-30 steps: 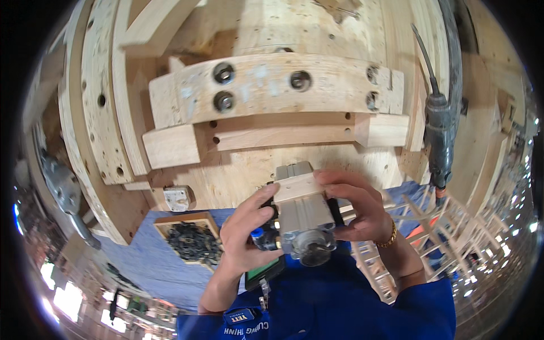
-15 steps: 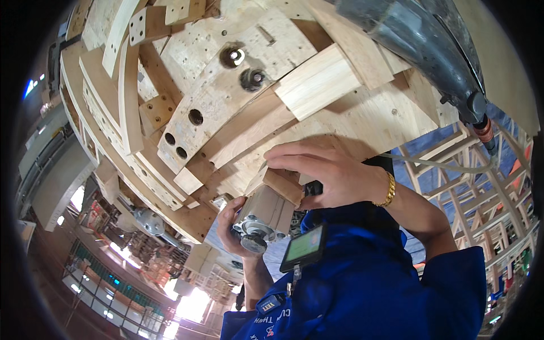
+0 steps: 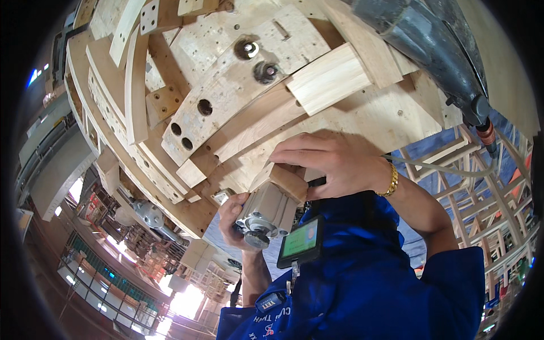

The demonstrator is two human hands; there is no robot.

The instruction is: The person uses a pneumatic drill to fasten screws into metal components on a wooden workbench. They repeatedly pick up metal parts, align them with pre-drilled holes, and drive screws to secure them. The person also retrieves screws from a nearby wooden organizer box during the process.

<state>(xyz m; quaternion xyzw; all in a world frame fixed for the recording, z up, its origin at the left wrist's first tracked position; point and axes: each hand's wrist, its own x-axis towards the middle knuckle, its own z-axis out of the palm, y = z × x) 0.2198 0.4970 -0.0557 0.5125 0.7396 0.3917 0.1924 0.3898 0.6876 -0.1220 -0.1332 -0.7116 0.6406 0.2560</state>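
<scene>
At the near edge of the wooden fixture sits a silver pneumatic cylinder (image 3: 267,205) with a dark round knob at its lower end. My left hand (image 3: 233,218) is closed about the cylinder's left side, thumb along the top. Just beyond the cylinder is a wooden block (image 3: 290,182) with a brown front face. My right hand (image 3: 340,164) bends over this block, long fingers across its far side and thumb low on the near side. A black part shows beside that thumb. What lies inside my right palm is mostly hidden.
The plywood fixture (image 3: 391,116) bears a board with several round holes (image 3: 226,96), a pale block (image 3: 328,79) and curved wooden strips (image 3: 136,85). A dark grey machine body (image 3: 419,45) with a hose is at upper right. Wooden frames (image 3: 481,187) stand beyond at right.
My view has shifted a little, so the fixture sits slightly further right. Both hands stay at the cylinder and block; my right fingers bend a bit more over the block.
</scene>
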